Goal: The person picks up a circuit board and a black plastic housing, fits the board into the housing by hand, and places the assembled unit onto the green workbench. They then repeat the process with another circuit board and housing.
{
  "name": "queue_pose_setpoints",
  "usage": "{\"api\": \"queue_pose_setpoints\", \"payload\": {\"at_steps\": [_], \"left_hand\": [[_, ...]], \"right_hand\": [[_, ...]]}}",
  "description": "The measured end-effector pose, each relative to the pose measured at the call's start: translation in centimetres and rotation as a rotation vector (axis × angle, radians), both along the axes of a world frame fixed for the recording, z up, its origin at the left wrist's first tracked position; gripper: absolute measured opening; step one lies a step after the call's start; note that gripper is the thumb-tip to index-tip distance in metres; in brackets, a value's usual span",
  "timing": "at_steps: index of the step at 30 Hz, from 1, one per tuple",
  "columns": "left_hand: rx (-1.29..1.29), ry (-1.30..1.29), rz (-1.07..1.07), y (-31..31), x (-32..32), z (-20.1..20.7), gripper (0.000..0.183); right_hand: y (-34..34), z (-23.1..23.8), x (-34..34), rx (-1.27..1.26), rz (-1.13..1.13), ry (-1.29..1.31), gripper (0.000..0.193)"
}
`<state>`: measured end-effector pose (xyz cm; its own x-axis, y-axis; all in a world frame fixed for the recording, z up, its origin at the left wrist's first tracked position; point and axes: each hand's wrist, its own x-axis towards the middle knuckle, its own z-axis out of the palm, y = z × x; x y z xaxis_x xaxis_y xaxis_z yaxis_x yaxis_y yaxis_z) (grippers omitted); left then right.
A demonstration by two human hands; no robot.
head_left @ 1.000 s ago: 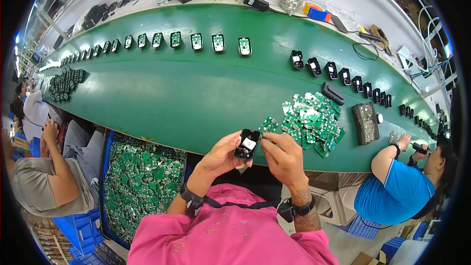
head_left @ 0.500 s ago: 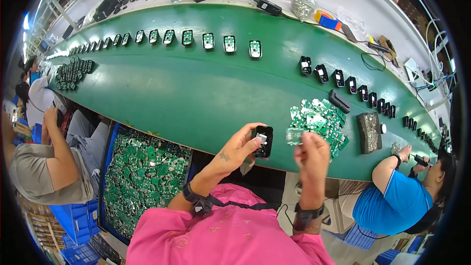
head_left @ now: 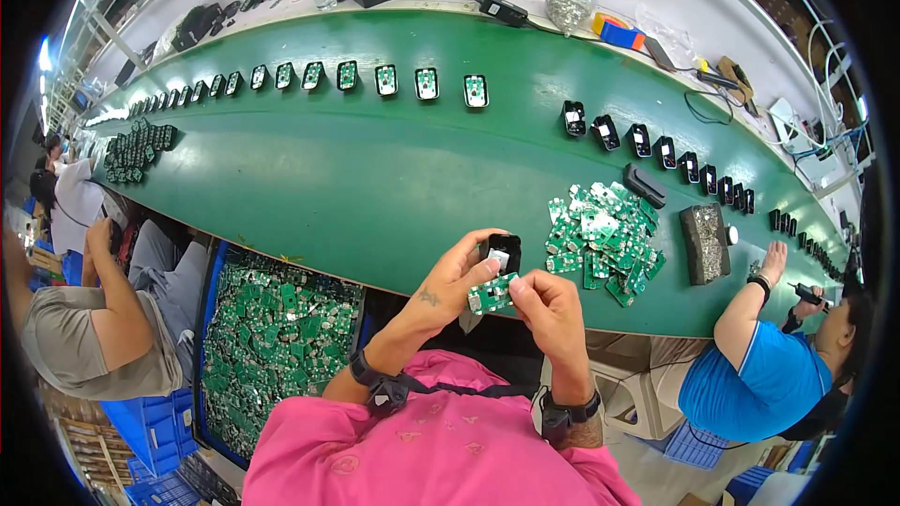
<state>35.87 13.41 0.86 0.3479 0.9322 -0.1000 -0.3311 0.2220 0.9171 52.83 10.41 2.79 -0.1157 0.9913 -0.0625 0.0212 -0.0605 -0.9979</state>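
My left hand is closed around a black plastic housing, its open side up and a white piece inside it. Between the thumb and fingers of my right hand is a green circuit board, held over the housing's near end and hiding part of it. Whether board and housing touch, I cannot tell. Just beyond my right hand lies a loose pile of green circuit boards on the green table.
A row of housings with boards curves along the far left; black housings line the far right. Near the pile are a black case and a dark block. A board-filled bin stands at lower left. People sit on both sides.
My right hand has moved left from beside the pile, bringing the circuit board to the housing. My left hand keeps hold of the housing in nearly the same place.
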Motion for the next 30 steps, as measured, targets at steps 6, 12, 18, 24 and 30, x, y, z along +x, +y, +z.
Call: {"api": "queue_pose_setpoints", "payload": {"at_steps": [6, 12, 18, 24, 30], "left_hand": [[-0.036, 0.070, -0.047, -0.1, -0.2, 0.9, 0.037], [0.013, 0.082, -0.003, -0.1, -0.2, 0.3, 0.036], [-0.055, 0.092, -0.039, -0.2, -0.2, 0.9, 0.036], [0.001, 0.084, -0.015, -0.2, 0.2, 0.5, 0.037], [-0.014, 0.104, -0.057, -0.2, 0.0, 0.6, 0.039]], "right_hand": [[0.3, -0.2, 0.3, -0.029, -0.031, 0.015, 0.030], [0.2, -0.2, 0.9, -0.091, -0.045, 0.130, 0.029], [0.2, -0.5, 0.8, -0.103, -0.029, 0.123, 0.028], [0.2, -0.2, 0.7, -0.119, -0.017, 0.154, 0.028], [0.3, -0.5, 1.1, -0.129, -0.036, 0.183, 0.029]]}}
